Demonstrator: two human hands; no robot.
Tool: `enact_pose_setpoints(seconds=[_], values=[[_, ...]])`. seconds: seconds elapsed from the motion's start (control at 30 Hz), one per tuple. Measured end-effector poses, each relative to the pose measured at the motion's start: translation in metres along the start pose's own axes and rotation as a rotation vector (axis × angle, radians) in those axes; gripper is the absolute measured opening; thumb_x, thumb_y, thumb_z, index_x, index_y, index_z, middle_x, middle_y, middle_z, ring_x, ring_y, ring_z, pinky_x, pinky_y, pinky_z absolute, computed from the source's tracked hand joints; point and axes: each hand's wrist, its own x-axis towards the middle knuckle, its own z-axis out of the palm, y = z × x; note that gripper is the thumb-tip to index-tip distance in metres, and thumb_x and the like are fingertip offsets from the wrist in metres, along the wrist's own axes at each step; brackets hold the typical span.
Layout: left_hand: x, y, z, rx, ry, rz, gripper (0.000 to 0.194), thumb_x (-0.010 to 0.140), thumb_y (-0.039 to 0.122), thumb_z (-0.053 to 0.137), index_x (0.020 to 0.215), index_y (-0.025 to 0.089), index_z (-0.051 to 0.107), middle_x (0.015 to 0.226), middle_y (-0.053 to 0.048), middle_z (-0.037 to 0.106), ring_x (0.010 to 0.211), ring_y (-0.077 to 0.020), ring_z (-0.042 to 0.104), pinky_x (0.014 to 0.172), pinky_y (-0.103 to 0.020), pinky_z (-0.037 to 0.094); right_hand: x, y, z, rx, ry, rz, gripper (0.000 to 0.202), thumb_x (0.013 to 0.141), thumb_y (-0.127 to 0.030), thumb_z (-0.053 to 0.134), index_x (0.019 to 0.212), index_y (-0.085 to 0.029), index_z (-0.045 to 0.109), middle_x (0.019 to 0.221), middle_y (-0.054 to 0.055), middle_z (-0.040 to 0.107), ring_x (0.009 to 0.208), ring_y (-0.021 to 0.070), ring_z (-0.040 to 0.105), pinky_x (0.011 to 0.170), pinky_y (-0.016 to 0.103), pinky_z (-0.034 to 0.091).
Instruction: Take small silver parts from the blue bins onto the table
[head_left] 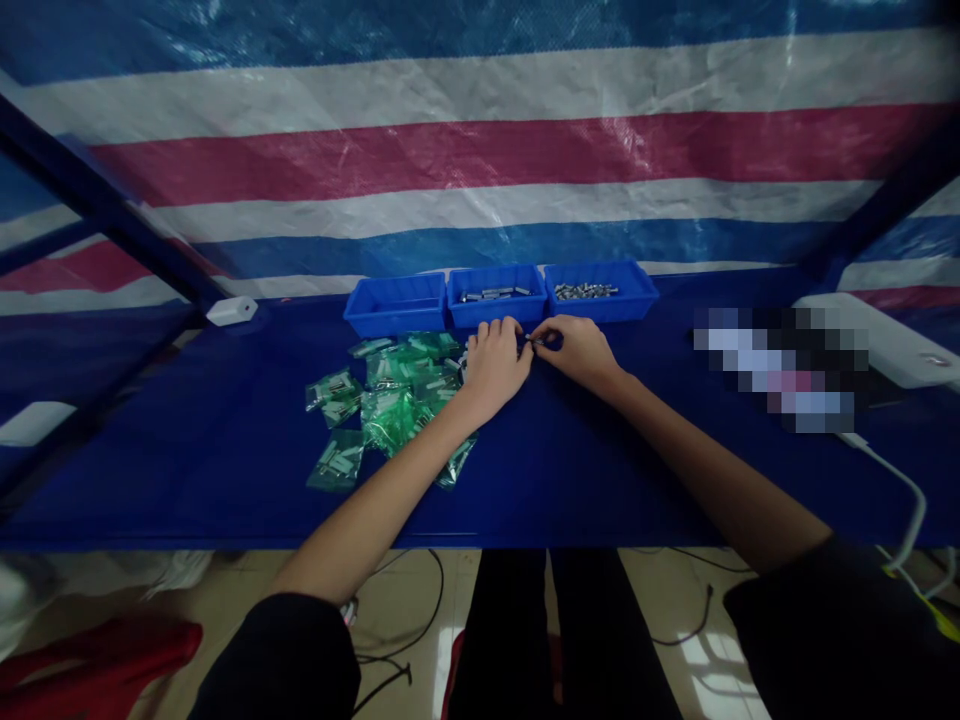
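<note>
My right hand [581, 348] pinches a small dark metal part [535, 341] between thumb and forefinger. Close beside it, the thumb of my left hand [495, 362] reaches to the near end of that part. The other left fingers are bent down toward the table, and what lies under them is hidden. A few small shiny pieces [463, 366] show at the left hand's outer edge. Left of that hand lies a heap of small clear green-tinted bags [391, 415] with pale and metallic pieces inside.
Three blue bins stand along the back: the left bin [397, 300] shows no contents, the middle bin [496, 308] holds metal bars, the right bin [637, 290] small metal pieces. White boxes [232, 311] sit at the sides. A blurred-out object [787, 365] and white cable [916, 500] are at right.
</note>
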Motion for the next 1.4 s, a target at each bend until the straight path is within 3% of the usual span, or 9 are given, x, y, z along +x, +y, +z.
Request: enact_pose_setpoints(seconds=[0.1,0.23,0.5,0.67,0.83,1.0,1.2,1.4], values=[[0.003,0.001,-0.001,-0.156,0.079,-0.065,0.020,0.088,0.038,0.042,0.089,0.019,0.047,0.092,-0.008,0.055,0.092,-0.0233,0.047,0.084,-0.039,0.035,0.003,-0.005,-0.001,0.252,0.059,0.047,0.014,0.069,-0.023,0.065,0.081,-0.019,0.069,0.080,0.004,0.068,0.069,0.0157,0.062,0.068,0.030,0.050],[0.007,0.000,-0.001,-0.399,0.197,-0.082,0.020,0.089,0.038,0.041,0.078,0.021,0.043,0.076,-0.002,0.050,0.076,-0.0165,0.047,0.073,-0.030,0.034,0.007,-0.013,0.001,0.616,0.112,0.127,0.028,0.067,-0.034,0.071,0.090,-0.018,0.067,0.084,0.005,0.069,0.076,0.0159,0.065,0.076,0.032,0.053],[0.010,0.003,-0.004,-0.751,0.223,-0.121,0.035,0.089,0.036,0.044,0.059,0.020,0.038,0.057,0.003,0.037,0.059,-0.0118,0.039,0.065,-0.026,0.032,0.008,-0.018,-0.002,0.855,0.062,0.309,0.044,0.065,-0.041,0.073,0.104,-0.021,0.066,0.099,0.006,0.070,0.089,0.0181,0.065,0.078,0.034,0.054],[0.009,0.008,-0.005,-0.829,0.181,-0.102,0.034,0.088,0.039,0.047,0.060,0.020,0.046,0.062,0.001,0.044,0.066,-0.0137,0.045,0.071,-0.026,0.037,0.007,-0.024,-0.008,0.863,0.093,0.284,0.044,0.068,-0.043,0.070,0.107,-0.022,0.066,0.102,0.005,0.069,0.093,0.0180,0.063,0.080,0.033,0.054],[0.010,0.006,0.002,-0.790,0.108,0.002,0.037,0.093,0.037,0.035,0.066,0.019,0.053,0.071,-0.003,0.052,0.078,-0.0160,0.052,0.077,-0.030,0.041,0.007,-0.028,-0.009,0.830,0.081,0.172,0.038,0.071,-0.044,0.068,0.103,-0.023,0.068,0.100,0.004,0.069,0.094,0.0187,0.063,0.086,0.037,0.052],[0.009,0.006,0.002,-0.750,0.169,-0.012,0.032,0.092,0.037,0.039,0.069,0.019,0.055,0.073,-0.002,0.050,0.078,-0.0148,0.051,0.078,-0.029,0.040,0.007,-0.029,-0.010,0.800,0.092,0.131,0.035,0.072,-0.043,0.067,0.101,-0.023,0.068,0.097,0.004,0.069,0.090,0.0175,0.064,0.088,0.037,0.052],[0.007,0.009,-0.003,-0.842,0.228,-0.113,0.029,0.089,0.038,0.046,0.066,0.020,0.051,0.070,0.000,0.049,0.072,-0.0124,0.048,0.073,-0.025,0.038,0.007,-0.030,-0.012,0.745,0.134,0.125,0.033,0.073,-0.042,0.067,0.100,-0.023,0.067,0.103,0.005,0.068,0.101,0.0190,0.062,0.091,0.037,0.050],[0.006,0.012,-0.006,-0.904,0.297,-0.126,0.024,0.088,0.036,0.047,0.070,0.021,0.047,0.070,0.002,0.047,0.069,-0.0109,0.046,0.071,-0.024,0.037,0.006,-0.025,-0.004,0.765,0.131,0.156,0.028,0.071,-0.039,0.069,0.092,-0.022,0.067,0.097,0.005,0.069,0.095,0.0187,0.063,0.088,0.037,0.051]])
